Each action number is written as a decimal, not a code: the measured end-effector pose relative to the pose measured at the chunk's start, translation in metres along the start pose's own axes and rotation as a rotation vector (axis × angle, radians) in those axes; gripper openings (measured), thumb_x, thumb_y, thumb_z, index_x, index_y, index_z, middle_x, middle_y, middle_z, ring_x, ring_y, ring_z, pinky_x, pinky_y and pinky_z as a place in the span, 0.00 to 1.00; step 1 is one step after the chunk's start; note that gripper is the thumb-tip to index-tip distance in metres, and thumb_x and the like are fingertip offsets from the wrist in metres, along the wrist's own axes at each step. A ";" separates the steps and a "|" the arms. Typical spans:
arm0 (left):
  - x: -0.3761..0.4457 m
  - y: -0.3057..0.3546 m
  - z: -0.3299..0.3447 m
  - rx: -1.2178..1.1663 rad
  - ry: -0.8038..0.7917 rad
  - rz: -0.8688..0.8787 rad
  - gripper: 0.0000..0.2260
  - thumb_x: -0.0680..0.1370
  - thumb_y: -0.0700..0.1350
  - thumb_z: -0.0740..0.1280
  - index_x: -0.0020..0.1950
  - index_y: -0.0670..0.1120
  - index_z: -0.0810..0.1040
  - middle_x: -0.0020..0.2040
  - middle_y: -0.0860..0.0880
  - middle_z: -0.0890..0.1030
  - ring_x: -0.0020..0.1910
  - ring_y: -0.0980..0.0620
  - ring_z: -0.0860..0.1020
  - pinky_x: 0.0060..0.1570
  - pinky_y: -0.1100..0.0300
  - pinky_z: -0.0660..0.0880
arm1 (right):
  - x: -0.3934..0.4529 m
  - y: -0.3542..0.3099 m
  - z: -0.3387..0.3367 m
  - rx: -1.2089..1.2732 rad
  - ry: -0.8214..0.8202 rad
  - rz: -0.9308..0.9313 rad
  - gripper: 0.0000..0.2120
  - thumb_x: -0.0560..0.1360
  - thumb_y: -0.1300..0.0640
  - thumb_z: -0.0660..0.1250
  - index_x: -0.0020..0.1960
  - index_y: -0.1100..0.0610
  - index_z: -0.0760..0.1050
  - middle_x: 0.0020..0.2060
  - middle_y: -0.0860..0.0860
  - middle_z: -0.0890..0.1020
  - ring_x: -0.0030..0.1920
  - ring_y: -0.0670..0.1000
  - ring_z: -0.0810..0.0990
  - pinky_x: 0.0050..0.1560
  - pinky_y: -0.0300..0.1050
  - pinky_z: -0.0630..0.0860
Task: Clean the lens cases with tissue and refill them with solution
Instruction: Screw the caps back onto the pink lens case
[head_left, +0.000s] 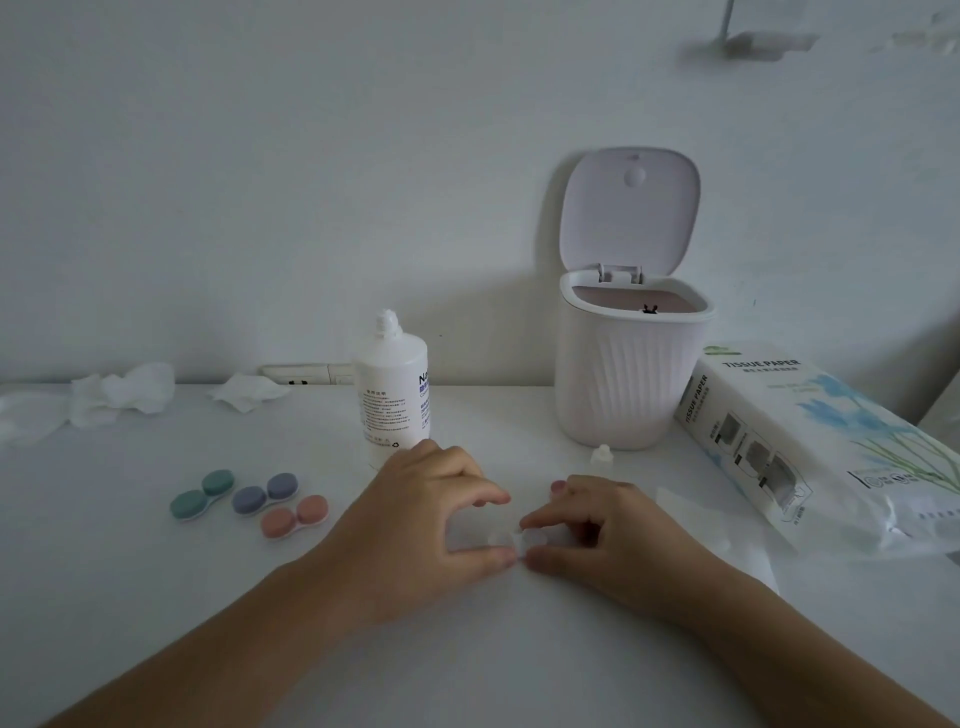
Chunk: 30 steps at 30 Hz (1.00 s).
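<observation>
Pinching a small white lens case (506, 540) between them, the left hand (426, 514) and right hand (597, 525) each curl thumb and forefinger onto it on the table (156, 623). I judge a cap is being turned, so steady one side and twist gently. The solution bottle (392, 395) stands just beyond the left hand, its cap (602, 453) off, and the three closed coloured cases (249, 501) lie to its left.

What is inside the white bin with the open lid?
Inside the bin, under its raised lid, only a pinkish inner wall and one small dark object near the rim show. The front wall hides everything lower down.
</observation>
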<state>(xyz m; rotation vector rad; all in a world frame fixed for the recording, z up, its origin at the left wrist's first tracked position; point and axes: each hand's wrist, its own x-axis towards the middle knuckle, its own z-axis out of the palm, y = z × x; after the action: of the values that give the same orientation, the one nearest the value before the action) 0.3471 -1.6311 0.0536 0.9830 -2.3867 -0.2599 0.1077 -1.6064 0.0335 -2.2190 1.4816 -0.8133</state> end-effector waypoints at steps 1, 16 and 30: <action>-0.001 0.000 0.002 0.024 -0.017 0.004 0.24 0.70 0.69 0.66 0.58 0.57 0.83 0.49 0.61 0.76 0.51 0.63 0.69 0.54 0.65 0.67 | 0.001 -0.001 0.001 0.005 0.006 -0.001 0.19 0.65 0.33 0.69 0.55 0.35 0.80 0.36 0.45 0.77 0.57 0.42 0.79 0.53 0.44 0.77; -0.004 -0.006 0.014 0.024 -0.082 -0.049 0.24 0.68 0.72 0.60 0.54 0.61 0.83 0.48 0.67 0.71 0.54 0.65 0.66 0.57 0.69 0.60 | 0.016 0.001 -0.038 -0.175 0.060 0.042 0.22 0.69 0.33 0.68 0.59 0.41 0.81 0.37 0.39 0.78 0.41 0.36 0.76 0.37 0.30 0.67; -0.004 -0.006 0.013 -0.051 -0.097 -0.090 0.18 0.68 0.70 0.62 0.48 0.62 0.83 0.49 0.64 0.73 0.53 0.61 0.69 0.55 0.67 0.60 | 0.046 0.010 -0.026 -0.405 -0.120 0.134 0.12 0.73 0.40 0.70 0.50 0.46 0.82 0.33 0.37 0.75 0.37 0.38 0.75 0.44 0.43 0.75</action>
<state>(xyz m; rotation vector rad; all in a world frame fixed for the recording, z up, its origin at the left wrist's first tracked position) 0.3457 -1.6331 0.0394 1.0786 -2.4129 -0.4085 0.0978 -1.6515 0.0600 -2.3602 1.8407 -0.3530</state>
